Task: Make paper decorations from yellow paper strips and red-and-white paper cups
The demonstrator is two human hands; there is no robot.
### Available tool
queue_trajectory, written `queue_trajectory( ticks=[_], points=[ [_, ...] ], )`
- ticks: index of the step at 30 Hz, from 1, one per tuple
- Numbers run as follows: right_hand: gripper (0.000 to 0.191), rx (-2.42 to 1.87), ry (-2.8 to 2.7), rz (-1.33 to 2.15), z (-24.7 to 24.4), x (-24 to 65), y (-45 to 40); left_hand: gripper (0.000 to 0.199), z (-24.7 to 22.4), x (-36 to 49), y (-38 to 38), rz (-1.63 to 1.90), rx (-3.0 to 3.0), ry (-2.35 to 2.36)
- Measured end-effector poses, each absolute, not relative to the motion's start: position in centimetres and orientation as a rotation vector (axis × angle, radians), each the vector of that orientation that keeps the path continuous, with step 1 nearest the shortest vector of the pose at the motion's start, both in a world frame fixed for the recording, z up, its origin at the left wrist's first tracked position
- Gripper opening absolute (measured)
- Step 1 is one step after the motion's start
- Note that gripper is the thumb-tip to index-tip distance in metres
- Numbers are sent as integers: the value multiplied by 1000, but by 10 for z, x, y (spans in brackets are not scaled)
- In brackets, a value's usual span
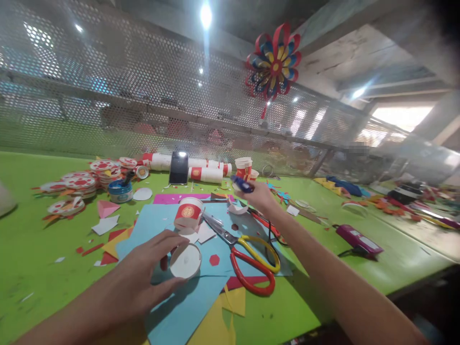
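My left hand (153,270) is curled round a small white paper cup (186,261), thumb and fingers on its sides, with a round white face turned up. My right hand (264,197) is farther off, closed on a blue tool (243,184) that looks like a glue gun; it is slightly blurred. A red and white paper cup (188,214) stands just beyond my left hand. Between my hands lie big scissors (233,239) with one red and one yellow handle, blades apart. Light blue paper (179,306) is under them, with a red hexagon (214,260) and white scraps.
Stacked cups (206,174) lie at the back beside a dark phone (178,167). Decorated discs (79,182) and a blue jar (120,191) are to the left. A purple box with a cord (359,242) lies right. A perforated metal screen (143,96) rises behind the green table (46,287).
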State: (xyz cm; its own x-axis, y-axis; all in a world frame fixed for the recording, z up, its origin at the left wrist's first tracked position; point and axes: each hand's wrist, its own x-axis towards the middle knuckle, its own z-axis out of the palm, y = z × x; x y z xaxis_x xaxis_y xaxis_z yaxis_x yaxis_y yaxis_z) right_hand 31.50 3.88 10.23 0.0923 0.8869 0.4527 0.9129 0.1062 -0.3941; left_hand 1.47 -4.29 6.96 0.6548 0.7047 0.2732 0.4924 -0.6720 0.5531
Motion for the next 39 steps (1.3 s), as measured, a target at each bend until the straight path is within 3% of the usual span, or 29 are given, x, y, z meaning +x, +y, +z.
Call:
queue_trajectory(
  ticks=[5,12,19,23,33,36,39],
  points=[
    [52,-1727,-1581,-192,134,362,29,32,71,12,-42,637,2457,885],
    [32,-1908,-1608,-600,172,401,3,32,68,12,-39,598,2481,869],
    [12,-2153,-1970,-557,97,399,-13,33,69,13,-36,653,2494,909],
    [19,-2210,-2040,-491,62,406,-17,31,67,11,-34,669,2473,910],
    [30,-2085,-2190,-354,78,423,-22,36,65,10,-34,653,2461,946],
    [37,-2034,-2154,-410,92,399,-38,37,72,10,-36,542,2471,942],
    [29,-1720,-2257,-330,105,345,-56,35,72,9,-35,467,2469,921]
  ],
)
